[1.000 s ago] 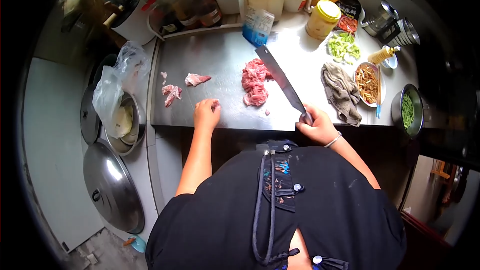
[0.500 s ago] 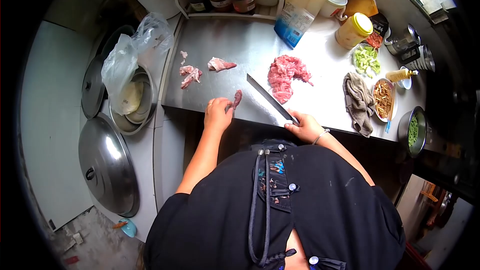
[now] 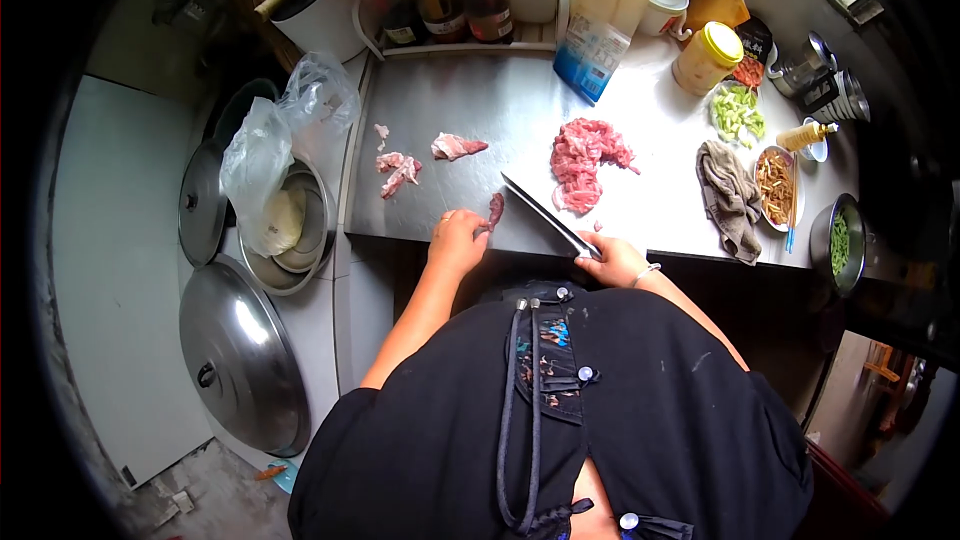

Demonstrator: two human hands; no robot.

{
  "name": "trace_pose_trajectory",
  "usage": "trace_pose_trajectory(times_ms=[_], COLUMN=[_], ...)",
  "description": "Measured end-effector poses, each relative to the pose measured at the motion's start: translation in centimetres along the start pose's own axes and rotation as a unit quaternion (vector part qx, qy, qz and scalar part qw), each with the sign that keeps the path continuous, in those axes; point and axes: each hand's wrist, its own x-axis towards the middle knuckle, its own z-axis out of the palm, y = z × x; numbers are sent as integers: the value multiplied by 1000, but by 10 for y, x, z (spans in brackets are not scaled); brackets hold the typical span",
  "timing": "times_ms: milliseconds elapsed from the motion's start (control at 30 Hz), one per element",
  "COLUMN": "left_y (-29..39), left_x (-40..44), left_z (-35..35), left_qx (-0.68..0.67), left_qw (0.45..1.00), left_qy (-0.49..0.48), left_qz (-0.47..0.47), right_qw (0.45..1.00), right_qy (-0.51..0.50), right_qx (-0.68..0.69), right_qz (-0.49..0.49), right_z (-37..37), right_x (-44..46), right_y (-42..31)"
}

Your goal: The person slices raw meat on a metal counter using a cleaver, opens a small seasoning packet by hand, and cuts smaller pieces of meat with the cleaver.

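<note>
Near the front edge of the shiny worktop [image 3: 430,95], the knife [image 3: 548,213] sits on a diagonal: handle close to the body, tip aimed forward and left, long axis slanting between the hands. Can't tell if the blade is touching the metal. Right hand [image 3: 610,262] is wrapped round the handle; left hand [image 3: 458,240] is well apart from it, fingers pinching a dark red meat strip [image 3: 496,206] just left of the blade.

A second ago the knife was over on the right side of the meat pile [image 3: 590,162], broad face showing; now it's on the left of it and looks nearly edge-on.

Pile's right beside the blade, so that side's kinda blocked. Pale meat scraps [image 3: 400,171] lie further left, a crumpled cloth [image 3: 728,202] off to the right.
</note>
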Motion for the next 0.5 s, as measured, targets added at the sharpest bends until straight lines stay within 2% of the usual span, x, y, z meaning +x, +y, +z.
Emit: trace_pose_trajectory(times_ms=[100, 500], left_y=[0, -4], left_x=[-2, -3], left_z=[-5, -40], left_qx=[4, 31], left_qw=[998, 989], left_qy=[-60, -141], left_qz=[-5, 29], right_qw=[1000, 997], right_qy=[-2, 26], right_qx=[-5, -62], right_qz=[-1, 24], right_z=[1, 9], right_x=[-2, -4], right_y=[-4, -8])
